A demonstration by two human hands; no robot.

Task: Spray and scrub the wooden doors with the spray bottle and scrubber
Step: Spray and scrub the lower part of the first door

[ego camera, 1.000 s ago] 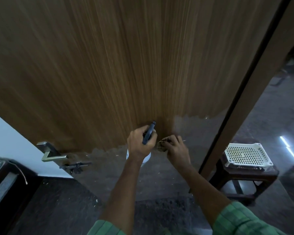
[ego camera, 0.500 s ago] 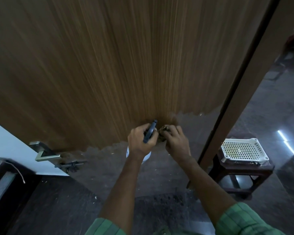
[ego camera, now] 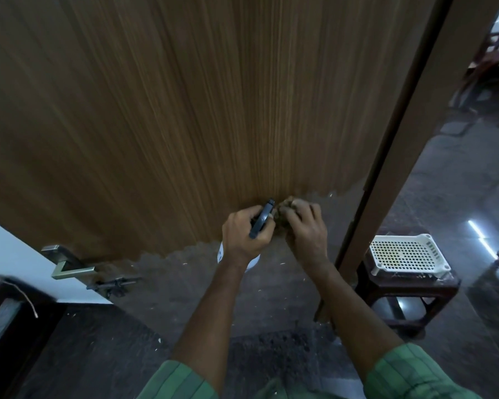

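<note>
Your left hand [ego camera: 244, 236] fingers curl round the white spray bottle with dark trigger head [ego camera: 262, 218], its body mostly hidden under your wrist. Your right hand [ego camera: 306, 228] fingers pinch a brownish fibrous scrubber [ego camera: 284, 210], largely covered, against the striped brown wooden door [ego camera: 199, 110]. Both forearms reach forward, green sleeves [ego camera: 409, 372] cut off below.
</note>
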